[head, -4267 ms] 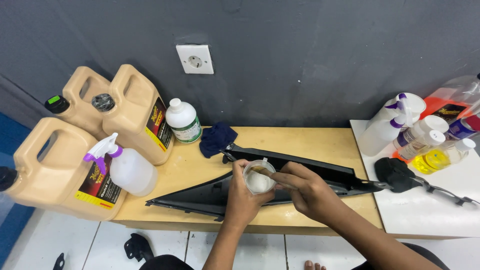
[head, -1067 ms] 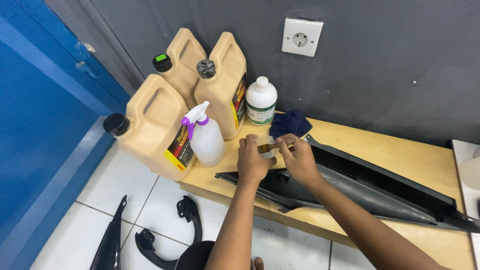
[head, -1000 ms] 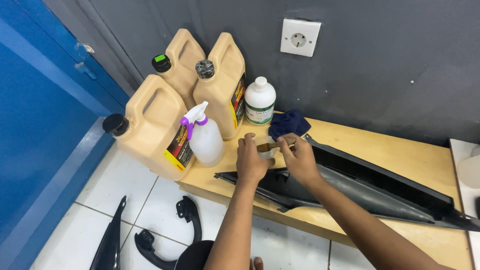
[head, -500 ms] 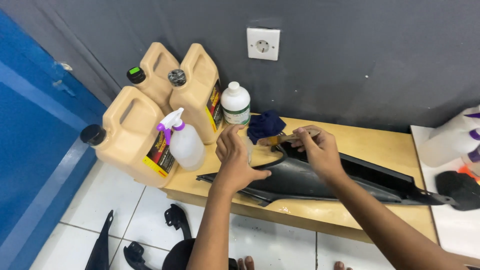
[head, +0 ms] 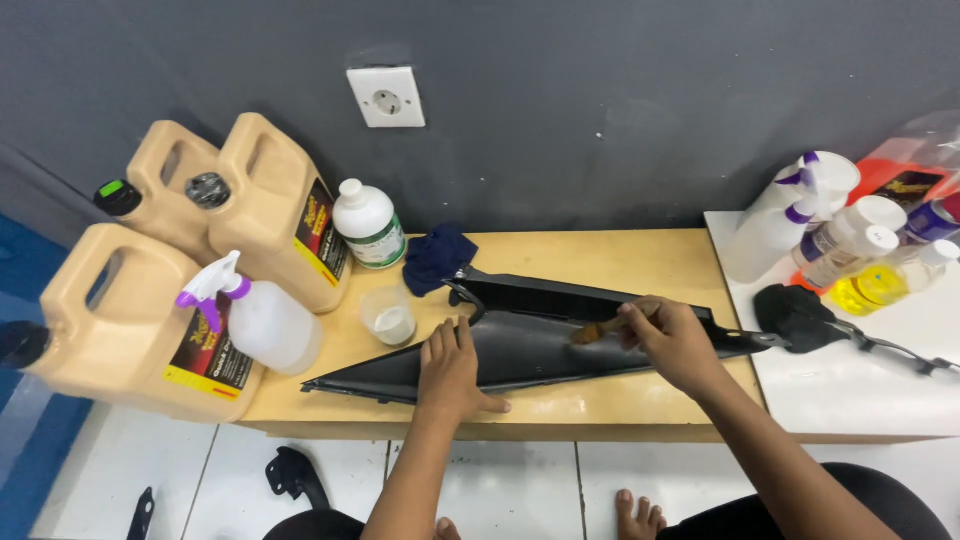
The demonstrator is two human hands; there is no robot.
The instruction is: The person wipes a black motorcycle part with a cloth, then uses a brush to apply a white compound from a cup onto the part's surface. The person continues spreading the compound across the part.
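3 tan jugs [head: 150, 300] left, left hand [head: 452, 365] flat on black panel [head: 540, 345], right hand [head: 672, 340] gripping brush [head: 597, 330], cup [head: 389, 316] near

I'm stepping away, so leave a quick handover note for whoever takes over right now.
Left hand lies flat on the long black plastic panel, steadying it on the wooden table.
Right hand holds a small brush, bristles on the panel's middle.
The small cup stands beside the panel's left part, the dark blue cloth behind it.
Done: brush on the panel.
Left: cannot tell how much is brushed.
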